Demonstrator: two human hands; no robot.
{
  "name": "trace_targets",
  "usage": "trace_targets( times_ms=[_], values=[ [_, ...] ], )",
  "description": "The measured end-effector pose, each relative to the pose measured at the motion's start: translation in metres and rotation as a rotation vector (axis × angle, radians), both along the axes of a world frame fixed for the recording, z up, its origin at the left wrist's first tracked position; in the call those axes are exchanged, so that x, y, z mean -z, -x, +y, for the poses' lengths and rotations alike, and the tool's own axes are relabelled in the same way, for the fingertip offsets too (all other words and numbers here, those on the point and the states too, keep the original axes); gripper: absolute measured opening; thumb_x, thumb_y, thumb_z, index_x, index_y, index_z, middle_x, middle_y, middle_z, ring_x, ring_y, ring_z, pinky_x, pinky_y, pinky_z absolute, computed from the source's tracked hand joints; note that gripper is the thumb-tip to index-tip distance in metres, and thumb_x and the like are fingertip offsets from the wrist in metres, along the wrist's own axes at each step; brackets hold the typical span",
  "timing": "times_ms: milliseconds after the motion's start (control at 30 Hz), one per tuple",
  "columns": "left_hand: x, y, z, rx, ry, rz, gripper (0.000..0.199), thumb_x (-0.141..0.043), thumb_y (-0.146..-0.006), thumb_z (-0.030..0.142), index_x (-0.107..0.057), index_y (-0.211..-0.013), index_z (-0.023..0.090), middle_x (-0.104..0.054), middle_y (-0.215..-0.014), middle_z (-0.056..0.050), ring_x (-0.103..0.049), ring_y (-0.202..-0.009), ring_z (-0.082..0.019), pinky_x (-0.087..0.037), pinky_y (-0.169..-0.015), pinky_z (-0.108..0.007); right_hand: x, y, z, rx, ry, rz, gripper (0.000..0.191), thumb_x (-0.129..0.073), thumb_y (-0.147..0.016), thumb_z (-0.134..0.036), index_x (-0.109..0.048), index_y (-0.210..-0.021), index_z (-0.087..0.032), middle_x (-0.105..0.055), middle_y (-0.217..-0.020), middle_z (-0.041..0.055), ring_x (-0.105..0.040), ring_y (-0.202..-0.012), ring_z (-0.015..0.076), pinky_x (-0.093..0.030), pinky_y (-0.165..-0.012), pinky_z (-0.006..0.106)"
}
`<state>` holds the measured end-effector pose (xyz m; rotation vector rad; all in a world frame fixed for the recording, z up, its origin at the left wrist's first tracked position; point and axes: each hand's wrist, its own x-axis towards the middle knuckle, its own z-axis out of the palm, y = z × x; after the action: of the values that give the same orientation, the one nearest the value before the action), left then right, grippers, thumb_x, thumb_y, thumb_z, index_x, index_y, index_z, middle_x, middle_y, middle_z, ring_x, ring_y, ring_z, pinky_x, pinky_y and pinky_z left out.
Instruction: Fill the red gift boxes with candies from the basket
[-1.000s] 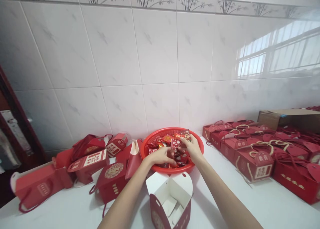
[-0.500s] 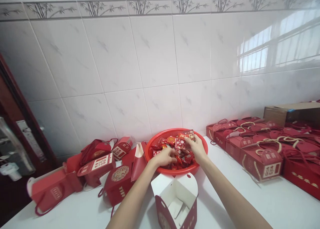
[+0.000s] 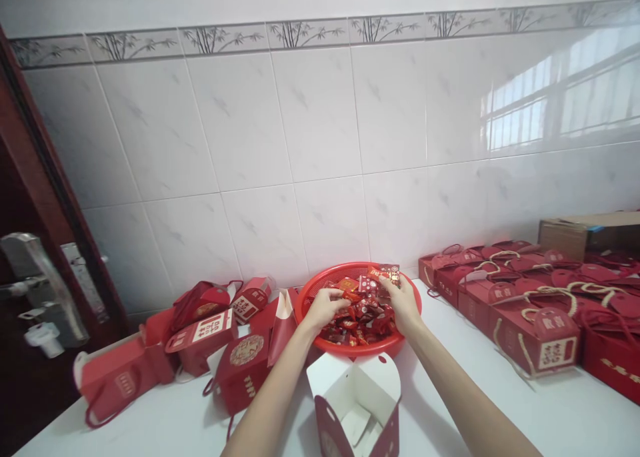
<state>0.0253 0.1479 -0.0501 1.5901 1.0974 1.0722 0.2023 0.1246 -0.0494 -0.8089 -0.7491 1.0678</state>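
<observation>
A red plastic basket (image 3: 411,310) full of small wrapped packets (image 3: 357,320) stands against the wall. My right hand (image 3: 401,302) is closed on dark red and orange packets (image 3: 389,274) above the basket's right side. Over the left part of the packets is my left hand (image 3: 325,308), thumb and fingers brought together at a red packet; its grip is partly hidden among the packets. An open red box with a white inside (image 3: 357,404) stands in front of the basket, between my forearms, with white flaps visible at its bottom.
Several red gift boxes (image 3: 245,370) lie on the white table (image 3: 440,404) at left. Rows of closed red boxes with rope handles (image 3: 537,334) fill the right side, beside a brown cardboard box (image 3: 563,237). A dark red door (image 3: 30,197) with keys is at far left.
The view has shifted, so everything sits slightly lower and farther right. My left hand has lifted a little from the packets, while my right hand still holds its packets.
</observation>
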Motion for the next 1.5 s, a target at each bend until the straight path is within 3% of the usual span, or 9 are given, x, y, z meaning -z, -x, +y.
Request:
trace_targets(
  times_ms=[300,667,900,1167,1267,1367,1500],
  values=[
    [0.0044,0.0008,0.0058,-0.052,-0.059,-0.081,0.040,-0.082,-0.058,0.047,-0.068,-0.073,0.013,-0.065,-0.068,-0.001,-0.057,-0.063,-0.014,-0.044,-0.062,-0.026,-0.0012,0.0009,-0.0028,-0.008,0.005,0.019,0.033,-0.078,-0.060,-0.035,-0.059,-0.083,-0.020,-0.070,-0.072,-0.0008,-0.065,-0.059,0.0169,-0.052,-0.048,0.027],
    [0.0038,-0.0006,0.0056,-0.094,-0.108,-0.039,0.051,-0.075,-0.061,0.064,-0.053,-0.058,0.017,-0.050,-0.051,0.005,-0.044,-0.051,-0.010,-0.034,-0.054,-0.024,-0.0022,-0.0004,-0.0035,-0.017,0.016,-0.024,0.036,-0.078,-0.061,-0.038,-0.059,-0.086,-0.020,-0.071,-0.072,0.0001,-0.066,-0.059,0.0177,-0.052,-0.049,0.027],
    [0.0066,0.0012,0.0083,-0.126,-0.100,-0.035,0.041,-0.070,-0.065,0.055,-0.053,-0.058,0.018,-0.047,-0.052,0.005,-0.038,-0.049,-0.009,-0.028,-0.050,-0.024,-0.0044,0.0003,-0.0040,-0.010,0.017,-0.016,0.036,-0.077,-0.060,-0.036,-0.059,-0.086,-0.019,-0.072,-0.076,0.0020,-0.067,-0.063,0.0190,-0.054,-0.050,0.028],
    [0.0079,0.0005,0.0094,-0.133,-0.123,-0.029,0.014,-0.071,-0.059,0.028,-0.068,-0.067,0.017,-0.067,-0.069,-0.001,-0.058,-0.065,-0.015,-0.043,-0.061,-0.025,-0.0026,-0.0010,-0.0024,-0.001,-0.004,-0.035,0.034,-0.076,-0.060,-0.036,-0.060,-0.086,-0.019,-0.071,-0.078,0.0018,-0.067,-0.068,0.0187,-0.053,-0.053,0.027],
    [0.0084,-0.0004,0.0088,-0.038,-0.101,0.044,0.012,-0.070,-0.062,0.027,-0.070,-0.069,0.017,-0.069,-0.070,-0.003,-0.061,-0.065,-0.016,-0.046,-0.063,-0.027,-0.0031,-0.0007,-0.0028,0.005,-0.005,-0.026,0.034,-0.076,-0.060,-0.035,-0.060,-0.085,-0.018,-0.071,-0.076,0.0010,-0.066,-0.065,0.0177,-0.053,-0.053,0.027],
    [0.0081,-0.0019,0.0074,0.171,-0.102,0.227,0.014,-0.069,-0.065,0.028,-0.074,-0.071,0.016,-0.073,-0.073,-0.005,-0.064,-0.070,-0.020,-0.049,-0.067,-0.028,-0.0034,-0.0001,-0.0030,0.016,-0.009,-0.012,0.034,-0.076,-0.059,-0.034,-0.059,-0.084,-0.018,-0.070,-0.074,0.0003,-0.065,-0.064,0.0165,-0.053,-0.053,0.026],
    [0.0092,-0.0049,0.0078,0.411,-0.014,0.536,0.025,-0.067,-0.069,0.026,-0.080,-0.091,0.019,-0.077,-0.083,-0.005,-0.069,-0.077,-0.023,-0.051,-0.071,-0.030,-0.0027,-0.0001,-0.0014,0.012,-0.004,-0.009,0.033,-0.075,-0.059,-0.034,-0.058,-0.083,-0.019,-0.068,-0.070,-0.0012,-0.062,-0.058,0.0149,-0.051,-0.050,0.025]
  ],
)
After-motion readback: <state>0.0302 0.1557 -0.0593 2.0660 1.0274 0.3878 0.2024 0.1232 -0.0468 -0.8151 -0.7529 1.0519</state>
